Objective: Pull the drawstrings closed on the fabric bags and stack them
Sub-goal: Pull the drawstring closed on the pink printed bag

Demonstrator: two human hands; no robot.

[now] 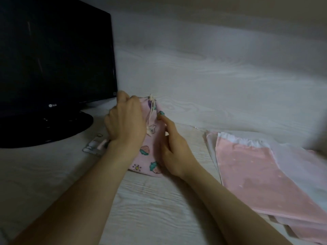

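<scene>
A small pink drawstring bag (149, 156) printed with strawberries lies on the pale wood table, its mouth gathered at the far end with a cream cord (151, 110) trailing down it. My left hand (126, 119) lies over the bag's left side with curled fingers; whether it grips the fabric is hidden. My right hand (172, 147) presses the bag's right edge, index finger stretched out along it. Another printed bag (93, 146) peeks out under my left wrist. A plain pink bag (251, 175) with a white gathered top lies flat at the right, on top of more pale bags.
A black monitor (54, 55) on a round stand (46, 128) fills the left back of the table (159, 209). A pale wall rises right behind the bags. The stack of flat bags (300, 167) reaches the right edge of view.
</scene>
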